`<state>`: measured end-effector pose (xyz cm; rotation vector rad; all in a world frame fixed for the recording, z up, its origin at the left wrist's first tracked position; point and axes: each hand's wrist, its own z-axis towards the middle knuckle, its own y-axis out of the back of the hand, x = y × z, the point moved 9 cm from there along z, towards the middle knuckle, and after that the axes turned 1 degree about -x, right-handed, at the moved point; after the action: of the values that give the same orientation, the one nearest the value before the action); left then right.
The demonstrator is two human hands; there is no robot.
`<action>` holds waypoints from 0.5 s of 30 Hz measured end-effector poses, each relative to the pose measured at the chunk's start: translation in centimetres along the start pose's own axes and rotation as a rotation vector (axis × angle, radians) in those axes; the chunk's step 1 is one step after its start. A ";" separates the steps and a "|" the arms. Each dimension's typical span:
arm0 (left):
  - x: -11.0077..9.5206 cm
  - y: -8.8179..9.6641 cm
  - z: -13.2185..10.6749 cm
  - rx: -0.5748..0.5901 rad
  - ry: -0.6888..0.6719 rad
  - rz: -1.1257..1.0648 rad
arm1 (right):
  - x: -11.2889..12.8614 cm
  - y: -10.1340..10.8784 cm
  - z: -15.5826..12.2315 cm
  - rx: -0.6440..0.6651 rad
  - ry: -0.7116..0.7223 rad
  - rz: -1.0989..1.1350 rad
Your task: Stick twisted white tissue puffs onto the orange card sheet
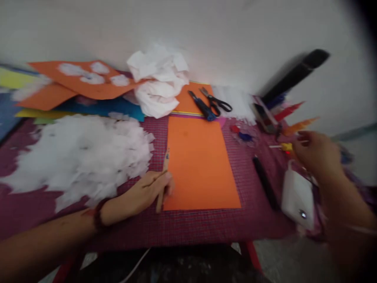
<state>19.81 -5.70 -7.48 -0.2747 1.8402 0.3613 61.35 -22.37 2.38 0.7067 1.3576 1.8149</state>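
Observation:
My left hand (156, 186) is closed around a flat wooden stick (165, 163), which lies along the left edge of an orange paper sheet (203, 165). Its fingertips rest at the sheet's lower left. Out to the right, my right hand (319, 155) is blurred, with its fingers curled together above a cluster of supplies. What they pinch, if anything, cannot be made out. Close to that hand are a small yellow item (286, 147), an orange pointed item (302, 125) and a white case (298, 198) with a round metal button.
Torn white paper pieces (88, 149) are heaped at left. Behind them lie orange sheets with white patches (79, 80) and crumpled white tissue (159, 82). A blue-black cutter (202, 106) and scissors (216, 103) lie at the back. A black pen-like item (265, 182) lies at right.

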 end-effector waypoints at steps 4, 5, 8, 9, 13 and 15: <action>-0.2 -2.0 -0.9 0.069 0.121 -0.272 | 12.5 4.6 -9.0 0.025 0.574 0.574; -0.3 -2.9 -1.3 0.110 0.168 -0.319 | 15.9 5.5 -12.4 0.087 0.760 0.620; -0.9 -5.5 -2.6 0.226 0.270 -0.308 | 23.2 7.5 -22.0 0.169 1.244 0.605; -1.1 -5.9 -3.0 0.228 0.282 -0.284 | 24.7 7.6 -23.9 0.189 1.332 0.598; -1.7 -5.6 -4.1 0.172 0.239 -0.219 | 27.2 7.1 -25.5 0.171 1.361 0.603; -1.3 -5.7 -5.1 0.206 0.223 -0.205 | 27.5 6.7 -24.7 0.132 1.334 0.609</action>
<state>17.74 -12.93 -5.50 -0.3693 2.0276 -0.0027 24.69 -14.28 1.60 -0.2163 2.2254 2.9031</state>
